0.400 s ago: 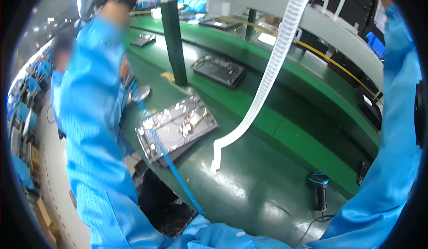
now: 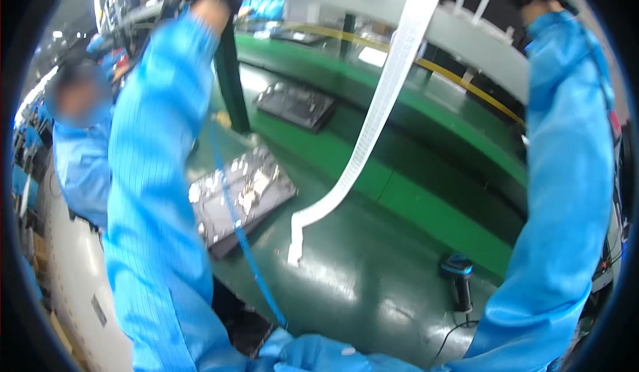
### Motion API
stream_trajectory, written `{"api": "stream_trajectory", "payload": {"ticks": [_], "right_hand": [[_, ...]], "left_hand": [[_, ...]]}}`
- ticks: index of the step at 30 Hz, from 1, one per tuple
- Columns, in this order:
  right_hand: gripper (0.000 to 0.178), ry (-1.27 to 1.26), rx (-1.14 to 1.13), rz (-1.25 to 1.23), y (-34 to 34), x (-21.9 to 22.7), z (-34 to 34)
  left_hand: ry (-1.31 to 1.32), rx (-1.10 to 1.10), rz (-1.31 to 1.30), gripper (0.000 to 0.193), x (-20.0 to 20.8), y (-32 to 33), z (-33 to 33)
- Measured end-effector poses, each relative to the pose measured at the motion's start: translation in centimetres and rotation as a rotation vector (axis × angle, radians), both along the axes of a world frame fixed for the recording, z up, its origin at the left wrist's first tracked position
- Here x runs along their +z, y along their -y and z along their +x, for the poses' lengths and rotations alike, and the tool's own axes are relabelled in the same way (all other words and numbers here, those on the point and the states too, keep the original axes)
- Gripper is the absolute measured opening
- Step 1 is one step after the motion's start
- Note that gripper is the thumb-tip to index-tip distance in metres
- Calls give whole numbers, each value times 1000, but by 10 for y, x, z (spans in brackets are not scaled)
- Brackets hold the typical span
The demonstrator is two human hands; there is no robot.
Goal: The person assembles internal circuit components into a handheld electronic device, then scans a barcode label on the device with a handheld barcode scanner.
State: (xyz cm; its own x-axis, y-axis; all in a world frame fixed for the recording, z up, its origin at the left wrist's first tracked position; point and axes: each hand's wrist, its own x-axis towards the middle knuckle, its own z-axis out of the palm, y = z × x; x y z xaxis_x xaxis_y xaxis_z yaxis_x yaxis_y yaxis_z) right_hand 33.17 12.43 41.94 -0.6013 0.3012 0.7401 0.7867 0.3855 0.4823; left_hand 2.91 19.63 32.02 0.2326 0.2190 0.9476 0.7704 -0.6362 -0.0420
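Observation:
Both my arms, in blue sleeves, reach up to the top edge of the head view. My left hand [image 2: 213,12] shows mostly as a wrist with a dark band; its fingers are hidden. At the upper right, my right hand [image 2: 539,10] also wears something dark at the wrist, and its fingers are out of sight. Between the arms hangs a long white strip of printed labels [image 2: 373,119], its lower end folded on the green bench [image 2: 353,259]. A grey laptop-like panel [image 2: 233,202] with shiny pieces lies beside my left sleeve. A blue coiled cord [image 2: 245,249] crosses it.
A black-handled scanner [image 2: 460,285] with a cable stands at the bench's near right. One dark device casing [image 2: 296,106] rests on the line behind. A dark green post [image 2: 231,82] rises near my left arm. Far left, a co-worker in blue [image 2: 80,152] is close by.
My right arm has swung inward to the left, and my left forearm has shifted right. The view has turned slightly, so the bench things appear further left. The co-worker shows more fully.

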Motion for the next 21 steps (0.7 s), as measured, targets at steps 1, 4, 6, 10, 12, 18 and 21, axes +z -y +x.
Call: {"api": "stream_trajectory", "payload": {"ticks": [1,4,6,10,12,18,21], "right_hand": [[52,130,-3,155,-26,-1,11],[38,27,206,237,-55,-36,-7],[39,92,170,222,-48,-38,9],[32,142,111,240,-20,-57,-2],[24,138,105,239,-24,-51,14],[15,-140,229,390,-159,-45,-7],[21,341,157,135,-74,-26,-24]], "left_hand": [[38,-4,108,26,-15,1,-8],[131,63,71,15,-75,93,-12],[133,57,-70,9,-123,142,10],[-184,172,-295,22,-218,254,15],[-199,142,-425,24,-241,296,30],[70,230,-739,19,-324,381,31],[54,489,-796,32,-351,420,13]]}}
